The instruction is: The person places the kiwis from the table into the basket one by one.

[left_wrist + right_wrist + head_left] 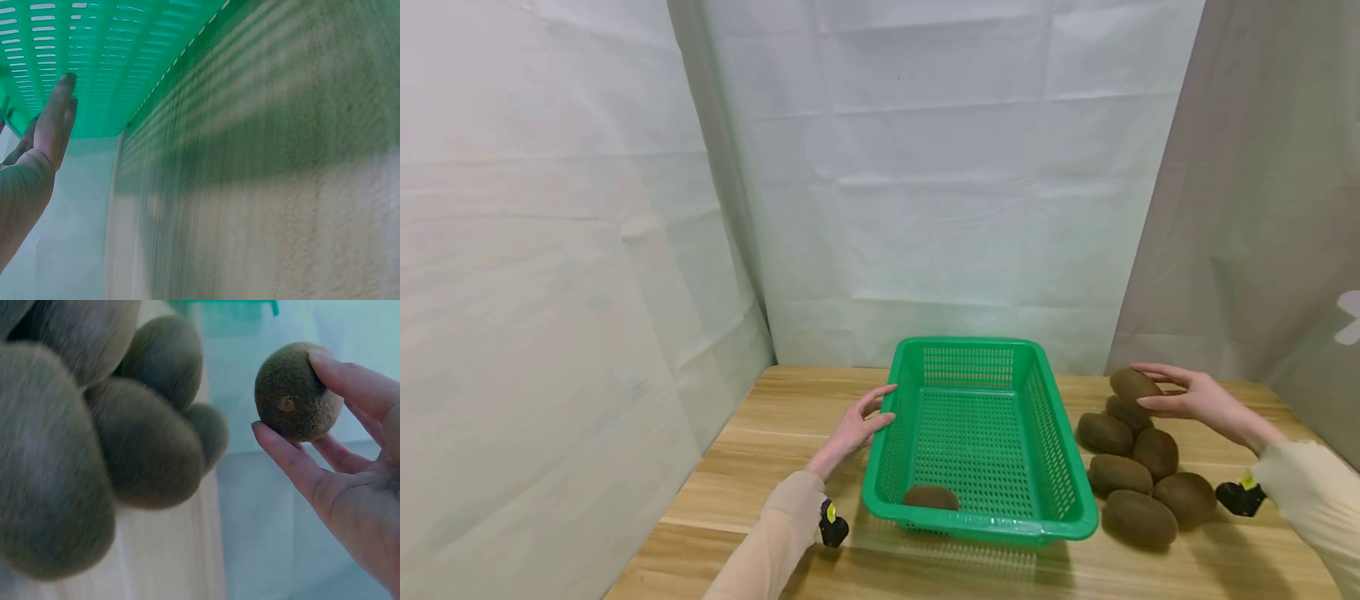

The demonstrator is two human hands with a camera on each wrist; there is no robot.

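- The right hand [1187, 400] pinches a kiwi [1135, 385] between thumb and fingers [350, 378]; the fingers are gently curled round it, with the palm not touching the fruit, as the right wrist view shows.
- This held kiwi sits right of centre in the head view, lifted just above the pile; its long axis runs roughly left to right across the frame. In the right wrist view one end, with a small pale scar, faces the camera.
- Below it, at lower right of the head view, lies the pile [1138, 475] on the table [760, 450]: six kiwis, touching or close together, most with their long axes lying roughly crosswise.
- The left hand [857, 425] has nearly straight fingers [53, 119] resting against the outer left wall of the basket [1060, 442]; it grips nothing.
- The basket, one green slotted tray, stands at the frame's lower centre, its long axis running away from the camera.
- One kiwi in basket [931, 498] lies at the near end, its long axis crosswise.
- Count: eight kiwis in all, one basket.
- White sheets [925, 167] hang behind and to the sides of the table.
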